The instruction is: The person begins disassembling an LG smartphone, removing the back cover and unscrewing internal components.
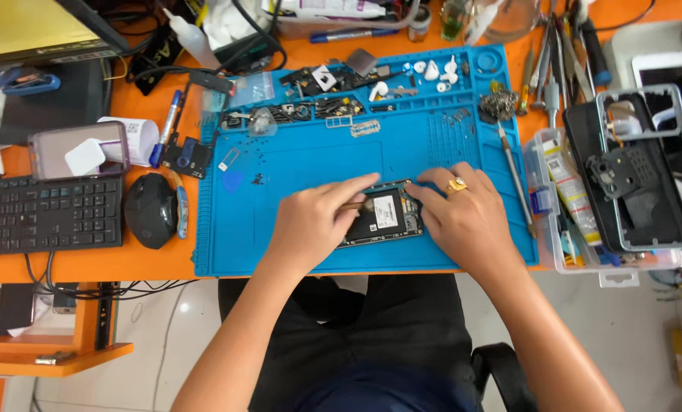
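A: Head view, item one?
B: Opened phone (pixel 380 215), back off, board showing; near front edge of blue repair mat (pixel 295 164) on orange tabletop (pixel 158 263).
A: Hands?
B: Left hand (pixel 314 221) pinching slim tool (pixel 354 205), tip over phone's upper left corner. Right hand (pixel 463 217), ringed, fingers pressed together, bracing phone's right edge.
A: Step?
B: Likely prying or loosening an internal part. Next move calls for steady bracing, light tip pressure.
A: Nearby?
B: Black mouse (pixel 151 210), keyboard (pixel 47 214) toward left edge; small screws (pixel 258 179) loose on mat.
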